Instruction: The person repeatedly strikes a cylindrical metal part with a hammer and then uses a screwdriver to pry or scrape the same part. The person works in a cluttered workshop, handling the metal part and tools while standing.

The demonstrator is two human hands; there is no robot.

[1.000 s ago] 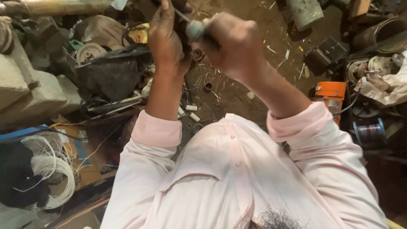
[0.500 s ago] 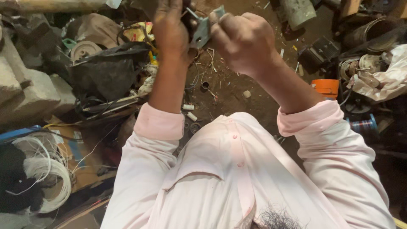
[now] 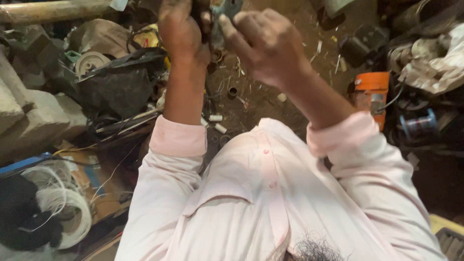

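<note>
Both hands are raised together at the top of the view. The left hand point(image 3: 181, 31) is closed around a small dark metal part point(image 3: 202, 19), its fingers curled over it so little of the piece shows. The right hand point(image 3: 263, 46) sits just beside it, fingers bent and pinching a grey-blue metal piece point(image 3: 227, 8) that runs out past the top edge; it may be joined to the dark part, though the blur there hides where they meet. Both forearms come out of rolled pale pink shirt sleeves point(image 3: 179, 137). Below lies a dirt floor point(image 3: 263, 99) scattered with bits, a black plastic bag point(image 3: 118, 84) to the left, a coil of white wire point(image 3: 63, 212) lower left, and an orange plastic container point(image 3: 371, 92) to the right
</note>
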